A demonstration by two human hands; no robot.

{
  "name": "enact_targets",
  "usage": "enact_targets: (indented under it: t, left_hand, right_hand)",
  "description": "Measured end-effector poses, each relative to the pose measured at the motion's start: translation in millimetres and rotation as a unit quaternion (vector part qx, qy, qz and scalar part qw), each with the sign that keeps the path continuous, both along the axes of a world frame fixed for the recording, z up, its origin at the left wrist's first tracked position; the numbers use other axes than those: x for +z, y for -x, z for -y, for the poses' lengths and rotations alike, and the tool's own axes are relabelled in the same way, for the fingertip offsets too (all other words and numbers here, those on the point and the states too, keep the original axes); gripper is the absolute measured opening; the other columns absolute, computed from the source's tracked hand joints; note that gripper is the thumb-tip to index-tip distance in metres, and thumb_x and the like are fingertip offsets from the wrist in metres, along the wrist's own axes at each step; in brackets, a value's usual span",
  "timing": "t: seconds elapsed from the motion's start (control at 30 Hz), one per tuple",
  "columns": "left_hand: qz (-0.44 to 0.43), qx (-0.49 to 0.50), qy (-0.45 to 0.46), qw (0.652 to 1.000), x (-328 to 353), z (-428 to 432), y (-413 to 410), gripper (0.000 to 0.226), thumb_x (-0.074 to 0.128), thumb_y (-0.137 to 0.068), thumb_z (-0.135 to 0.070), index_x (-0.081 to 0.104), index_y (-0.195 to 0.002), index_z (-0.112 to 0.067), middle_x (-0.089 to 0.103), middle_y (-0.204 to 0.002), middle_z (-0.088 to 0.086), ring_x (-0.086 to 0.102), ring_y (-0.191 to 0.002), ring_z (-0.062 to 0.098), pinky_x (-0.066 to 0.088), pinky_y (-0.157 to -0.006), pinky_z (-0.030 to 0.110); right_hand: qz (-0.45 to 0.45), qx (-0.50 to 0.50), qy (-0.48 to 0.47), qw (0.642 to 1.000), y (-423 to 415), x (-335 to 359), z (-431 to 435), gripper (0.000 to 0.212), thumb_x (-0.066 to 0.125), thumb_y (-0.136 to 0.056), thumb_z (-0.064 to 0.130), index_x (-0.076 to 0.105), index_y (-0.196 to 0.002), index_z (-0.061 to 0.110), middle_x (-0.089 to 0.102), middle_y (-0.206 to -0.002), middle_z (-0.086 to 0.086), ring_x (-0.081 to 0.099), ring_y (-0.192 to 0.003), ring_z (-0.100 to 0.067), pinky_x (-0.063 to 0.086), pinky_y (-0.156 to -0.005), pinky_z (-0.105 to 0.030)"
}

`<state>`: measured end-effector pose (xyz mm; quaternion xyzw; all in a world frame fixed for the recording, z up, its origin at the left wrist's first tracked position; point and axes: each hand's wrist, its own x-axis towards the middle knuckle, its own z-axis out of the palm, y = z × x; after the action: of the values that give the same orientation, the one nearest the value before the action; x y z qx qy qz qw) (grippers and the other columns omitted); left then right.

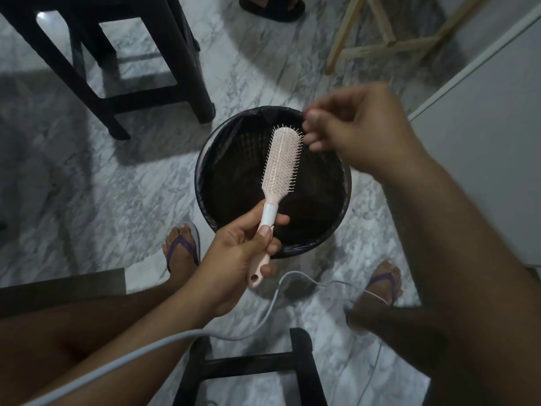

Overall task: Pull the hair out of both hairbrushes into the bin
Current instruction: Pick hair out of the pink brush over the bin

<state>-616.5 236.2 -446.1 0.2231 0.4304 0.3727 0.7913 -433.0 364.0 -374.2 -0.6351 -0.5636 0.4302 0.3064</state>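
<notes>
A pale pink hairbrush with a white collar is held over the black round bin, bristles facing up. My left hand grips its handle from below. My right hand hovers at the top right edge of the brush head, fingers curled with thumb and fingertips pinched together; the frame is too blurred to show any hair between them. The bin has a dark liner and dark contents. Only one hairbrush is in view.
The bin stands on a marble floor between my sandalled feet. A dark stool stands at the upper left, another dark stool lies below me. A grey cable trails across. A wooden frame is upper right, a white wall at right.
</notes>
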Motion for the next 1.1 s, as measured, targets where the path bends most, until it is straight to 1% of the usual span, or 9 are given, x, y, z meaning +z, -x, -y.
enact_targets:
  t: [0.1, 0.17, 0.23, 0.5, 0.63, 0.8, 0.87, 0.93, 1.1]
  left_hand:
    - [0.001, -0.010, -0.016, 1.000, 1, 0, -1, 0.046, 0.058, -0.092, -0.012, 0.058, -0.137, -0.020, 0.064, -0.120, 0.003, 0.048, -0.072, 0.009, 0.040, -0.052, 0.022]
    - [0.003, -0.014, -0.021, 1.000, 2, -1, -2, 0.047, 0.058, -0.091, -0.012, 0.057, -0.137, -0.020, 0.065, -0.120, 0.003, 0.048, -0.072, 0.009, 0.040, -0.052, 0.022]
    - [0.001, -0.016, -0.026, 1.000, 2, 1, -2, 0.049, 0.058, -0.090, -0.012, 0.057, -0.138, -0.020, 0.066, -0.119, 0.003, 0.048, -0.071, 0.010, 0.041, -0.052, 0.023]
    - [0.002, -0.019, -0.040, 0.999, 1, 11, -1, 0.048, 0.055, -0.091, -0.012, 0.057, -0.138, -0.022, 0.065, -0.122, 0.002, 0.049, -0.072, 0.010, 0.044, -0.054, 0.024]
    - [-0.003, -0.010, -0.034, 0.999, -1, 13, 0, 0.050, 0.057, -0.090, -0.011, 0.055, -0.139, -0.020, 0.067, -0.121, 0.003, 0.049, -0.071, 0.011, 0.044, -0.053, 0.024]
    - [0.013, 0.006, -0.006, 1.000, -2, 17, 5, 0.047, 0.059, -0.089, -0.012, 0.059, -0.136, -0.018, 0.067, -0.123, 0.004, 0.050, -0.071, 0.010, 0.045, -0.051, 0.024]
    - [0.005, 0.010, -0.007, 1.000, -2, 16, 8, 0.049, 0.059, -0.088, -0.012, 0.058, -0.137, -0.019, 0.067, -0.124, 0.003, 0.051, -0.070, 0.010, 0.045, -0.051, 0.024]
    - [-0.007, 0.009, -0.005, 1.000, -1, 14, 8, 0.051, 0.057, -0.088, -0.011, 0.057, -0.138, -0.019, 0.068, -0.124, 0.002, 0.050, -0.070, 0.010, 0.044, -0.051, 0.024]
    - [-0.040, -0.011, -0.012, 0.999, -1, 11, 6, 0.048, 0.052, -0.095, -0.006, 0.054, -0.140, -0.023, 0.068, -0.123, 0.000, 0.049, -0.071, 0.010, 0.043, -0.053, 0.025]
  right_hand:
    - [-0.037, -0.063, -0.001, 0.997, -5, -6, -6, 0.009, 0.059, -0.099, 0.012, 0.066, -0.102, 0.012, 0.072, -0.082, -0.002, 0.071, -0.068, -0.008, 0.063, -0.067, -0.031]
    - [0.019, -0.021, 0.050, 0.998, -5, -18, -2, 0.039, 0.074, -0.087, 0.032, 0.064, -0.120, 0.015, 0.073, -0.101, -0.001, 0.072, -0.090, -0.009, 0.063, -0.080, -0.040]
    - [0.018, 0.025, 0.097, 0.995, -1, -25, 3, 0.063, 0.085, -0.075, 0.036, 0.063, -0.127, 0.008, 0.073, -0.112, -0.006, 0.073, -0.098, -0.016, 0.063, -0.083, -0.040]
    - [-0.030, -0.001, 0.058, 0.998, 4, -19, 1, 0.016, 0.078, -0.086, 0.024, 0.081, -0.093, 0.010, 0.079, -0.086, -0.008, 0.077, -0.082, -0.022, 0.064, -0.077, -0.044]
    - [-0.076, -0.015, 0.100, 0.992, 6, -10, -3, 0.017, 0.067, -0.095, 0.011, 0.076, -0.093, -0.004, 0.076, -0.091, -0.019, 0.077, -0.077, -0.023, 0.063, -0.064, -0.028]
    - [-0.117, -0.113, 0.044, 0.986, 0, -3, -14, 0.024, 0.059, -0.100, 0.017, 0.069, -0.089, -0.001, 0.076, -0.085, -0.015, 0.077, -0.071, -0.022, 0.065, -0.064, -0.034]
    - [-0.080, -0.098, 0.002, 0.992, -7, -3, -16, 0.020, 0.071, -0.092, 0.019, 0.073, -0.089, -0.001, 0.076, -0.083, -0.015, 0.077, -0.072, -0.023, 0.064, -0.068, -0.042]
    - [-0.013, -0.029, -0.009, 0.999, -4, -5, -12, 0.023, 0.085, -0.079, 0.023, 0.076, -0.090, 0.005, 0.076, -0.083, -0.013, 0.075, -0.070, -0.020, 0.063, -0.065, -0.038]
    - [0.181, 0.144, 0.014, 0.973, 25, -15, 4, 0.071, 0.085, -0.066, 0.058, 0.064, -0.128, 0.031, 0.063, -0.118, 0.013, 0.056, -0.090, 0.004, 0.047, -0.080, -0.018]
